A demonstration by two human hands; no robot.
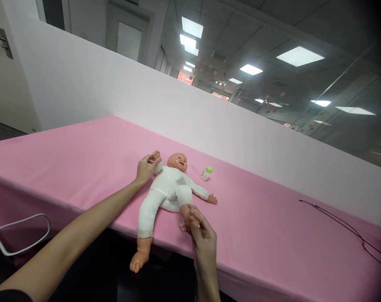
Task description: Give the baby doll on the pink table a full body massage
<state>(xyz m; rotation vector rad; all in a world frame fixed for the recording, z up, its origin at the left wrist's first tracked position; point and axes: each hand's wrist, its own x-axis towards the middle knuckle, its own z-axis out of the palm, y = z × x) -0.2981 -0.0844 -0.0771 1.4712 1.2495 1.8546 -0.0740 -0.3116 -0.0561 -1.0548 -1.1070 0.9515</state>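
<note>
A baby doll (169,181) in a white cloth body lies on its back on the pink-covered table (259,226). Its bald head points to the far side, and one leg hangs over the near edge. My left hand (146,168) is closed around the doll's arm on the left, close to its small hand. With my right hand (203,235) I grip the foot of the doll's other leg, which is bent at the knee and raised. The doll's other arm lies stretched out to the right on the cloth.
Beyond the doll stands a small bottle with a green cap (206,173). A thin black cable (338,220) lies at the far right of the table. A white partition (184,113) runs along the back. A white looped cord (23,220) hangs at the lower left.
</note>
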